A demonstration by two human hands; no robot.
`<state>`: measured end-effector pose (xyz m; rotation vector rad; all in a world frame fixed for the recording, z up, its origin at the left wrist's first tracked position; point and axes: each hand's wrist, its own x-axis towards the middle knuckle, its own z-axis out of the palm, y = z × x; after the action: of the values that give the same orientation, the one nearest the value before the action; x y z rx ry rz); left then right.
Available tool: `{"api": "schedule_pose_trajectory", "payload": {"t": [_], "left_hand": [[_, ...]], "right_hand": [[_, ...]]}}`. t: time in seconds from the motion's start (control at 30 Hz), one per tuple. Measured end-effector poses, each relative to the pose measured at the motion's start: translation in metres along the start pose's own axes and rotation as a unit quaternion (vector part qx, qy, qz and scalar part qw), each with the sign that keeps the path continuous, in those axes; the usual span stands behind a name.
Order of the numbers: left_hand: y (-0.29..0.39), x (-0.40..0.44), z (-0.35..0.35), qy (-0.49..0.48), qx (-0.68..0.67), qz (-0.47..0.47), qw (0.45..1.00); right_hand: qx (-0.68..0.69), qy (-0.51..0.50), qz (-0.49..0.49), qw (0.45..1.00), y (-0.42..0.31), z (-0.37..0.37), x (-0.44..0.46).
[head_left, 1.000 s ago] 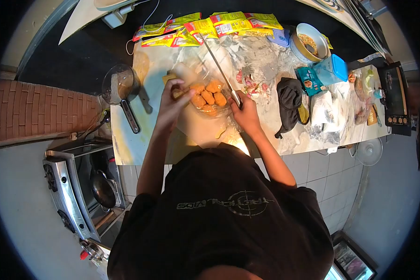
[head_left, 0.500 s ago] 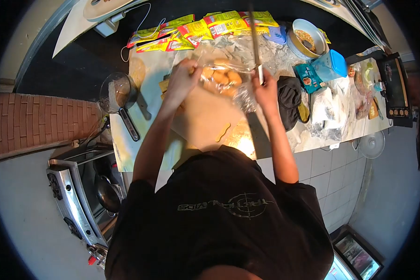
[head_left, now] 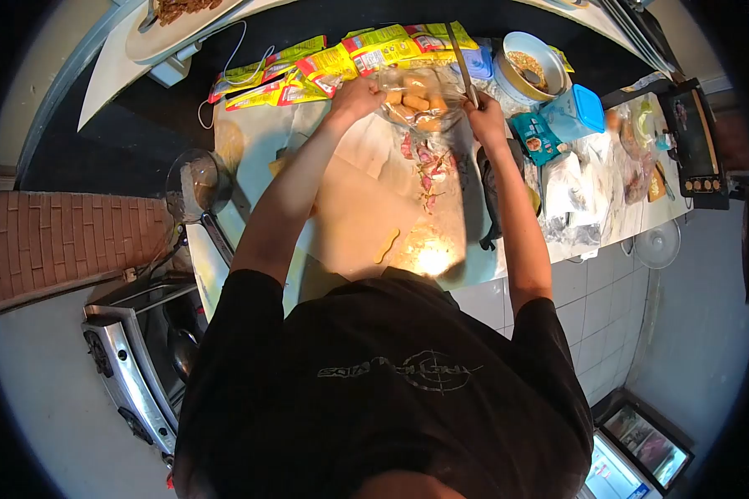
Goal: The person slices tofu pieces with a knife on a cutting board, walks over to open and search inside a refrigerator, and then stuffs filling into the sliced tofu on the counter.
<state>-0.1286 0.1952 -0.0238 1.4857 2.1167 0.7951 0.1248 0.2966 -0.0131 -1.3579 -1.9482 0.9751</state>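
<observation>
A clear plastic bag (head_left: 414, 101) of golden-brown chunks lies at the far side of the counter, between my two hands. My left hand (head_left: 358, 98) is closed on the bag's left edge. In my right hand (head_left: 484, 119), fingers wrapped round its handle, is a long knife (head_left: 460, 60) with the blade pointing away from me; whether these fingers also pinch the bag's right edge I cannot tell. Nearer my body is a pale cutting board (head_left: 358, 208), with a wavy yellowish strip (head_left: 387, 246) on it. Reddish peelings (head_left: 430, 170) are scattered just in front of the bag.
Yellow-and-red packets (head_left: 329, 65) line the counter's back. At right stand a bowl of chopped food (head_left: 528, 71), a blue-lidded tub (head_left: 578, 112), a teal packet (head_left: 537, 139) and white plastic bags (head_left: 576, 195). At left, a glass-like pan (head_left: 198, 183) has a dark handle.
Both hands and the bag have moved away from me toward the packets, uncovering the reddish peelings. The knife stays in my right hand. The camera view has shifted slightly.
</observation>
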Motion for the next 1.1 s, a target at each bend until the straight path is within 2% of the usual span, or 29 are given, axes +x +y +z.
{"api": "schedule_pose_trajectory", "payload": {"t": [0.03,0.1,0.13,0.17,0.23,0.3,0.33,0.37,0.4,0.43,0.5,0.53,0.6,0.7,0.77,0.8,0.93,1.0,1.03,1.1], "left_hand": [[-0.001,-0.007,0.002,-0.001,-0.018,0.012,1.0],[-0.008,-0.026,0.007,-0.005,-0.037,0.019,0.999],[-0.014,-0.04,0.013,0.058,-0.075,0.039,0.995],[-0.02,-0.058,0.019,0.121,-0.113,0.058,0.985],[-0.032,-0.111,0.018,0.062,-0.222,0.071,0.97],[-0.037,-0.161,0.022,0.074,-0.126,0.114,0.983],[-0.031,-0.185,0.021,0.076,-0.126,0.107,0.983],[-0.021,-0.206,0.017,0.029,-0.109,0.082,0.99],[-0.012,-0.22,0.014,-0.019,-0.092,0.058,0.994],[-0.006,-0.228,0.012,-0.017,-0.093,0.054,0.994],[0.006,-0.24,0.01,0.012,-0.146,0.062,0.987],[0.009,-0.245,0.011,0.015,-0.145,0.061,0.987],[0.015,-0.249,0.01,0.109,-0.122,0.076,0.984],[0.005,-0.258,0.023,0.156,-0.048,0.068,0.984],[0.01,-0.262,0.03,0.171,-0.046,0.061,0.982],[0.014,-0.262,0.032,0.185,-0.043,0.052,0.98],[0.012,-0.258,0.037,0.192,0.02,0.078,0.978],[0.013,-0.257,0.043,0.151,-0.068,0.045,0.985],[0.016,-0.258,0.045,0.152,-0.068,0.043,0.985],[0.024,-0.259,0.048,0.14,0.045,0.076,0.986]], "right_hand": [[-0.001,-0.002,0.001,1.0,0.002,-0.001,-0.003],[-0.074,0.093,-0.066,0.991,0.001,-0.007,-0.022],[-0.098,0.139,-0.134,0.976,0.0,-0.011,-0.033],[-0.098,0.135,-0.134,0.977,-0.008,-0.019,-0.049],[-0.042,0.01,0.02,0.999,-0.031,-0.036,-0.088],[0.038,-0.057,-0.03,0.997,-0.037,-0.037,-0.131],[0.044,-0.105,0.014,0.993,-0.039,-0.035,-0.152],[0.049,-0.15,0.058,0.986,-0.042,-0.031,-0.169],[0.069,-0.163,0.034,0.984,-0.036,-0.023,-0.184],[0.088,-0.175,0.01,0.981,-0.027,-0.014,-0.197],[0.09,-0.238,0.071,0.964,-0.022,-0.006,-0.216],[0.097,-0.239,0.094,0.961,-0.023,-0.003,-0.225],[0.054,-0.246,0.047,0.967,-0.019,-0.003,-0.235],[0.047,-0.256,0.028,0.965,-0.015,-0.005,-0.244],[0.021,-0.281,0.047,0.958,-0.016,-0.004,-0.251],[-0.003,-0.277,0.024,0.961,-0.021,-0.004,-0.255],[0.007,-0.282,0.015,0.959,-0.02,0.005,-0.265],[0.016,-0.284,0.024,0.959,-0.021,0.006,-0.268],[0.027,-0.284,0.033,0.958,-0.021,0.008,-0.269],[0.02,-0.282,0.046,0.958,-0.019,0.01,-0.272]]}}
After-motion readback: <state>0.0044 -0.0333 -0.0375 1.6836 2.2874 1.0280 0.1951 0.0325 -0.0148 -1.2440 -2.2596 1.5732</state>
